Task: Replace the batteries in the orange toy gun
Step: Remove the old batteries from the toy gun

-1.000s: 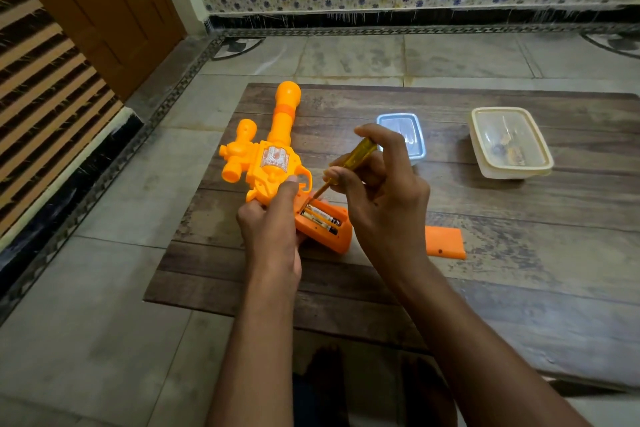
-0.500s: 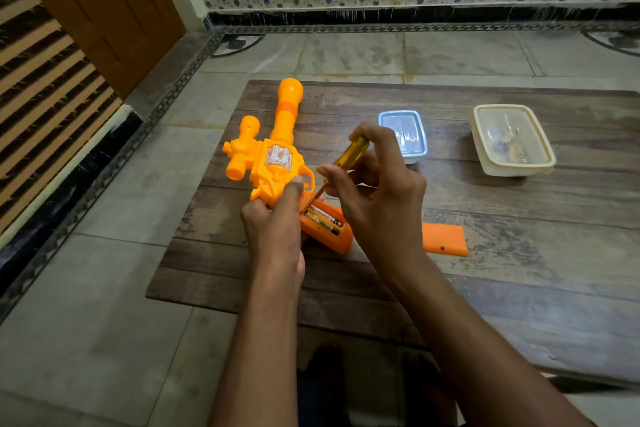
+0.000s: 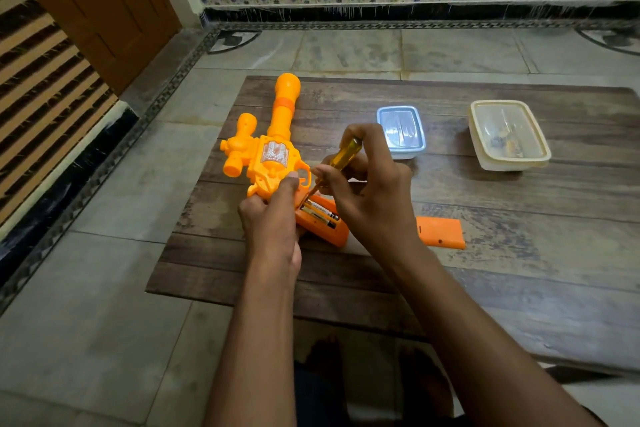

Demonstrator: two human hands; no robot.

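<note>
The orange toy gun (image 3: 273,156) lies on the wooden table (image 3: 519,218), barrel pointing away from me. My left hand (image 3: 273,218) grips its body near the trigger. The grip's battery compartment is open, with batteries (image 3: 320,213) showing inside. My right hand (image 3: 374,194) holds a yellow-handled screwdriver (image 3: 344,154), its tip pressed down at the upper end of the batteries. The orange battery cover (image 3: 441,232) lies loose on the table, to the right of my right hand.
A small blue-rimmed clear box (image 3: 401,130) sits behind my right hand. A cream plastic container (image 3: 509,135) with small items stands at the back right. Tiled floor surrounds the low table; a wooden door (image 3: 86,3) is at the far left.
The screwdriver tip has dipped lower into the open compartment, against the battery ends. Both hands and the gun stay in nearly the same place.
</note>
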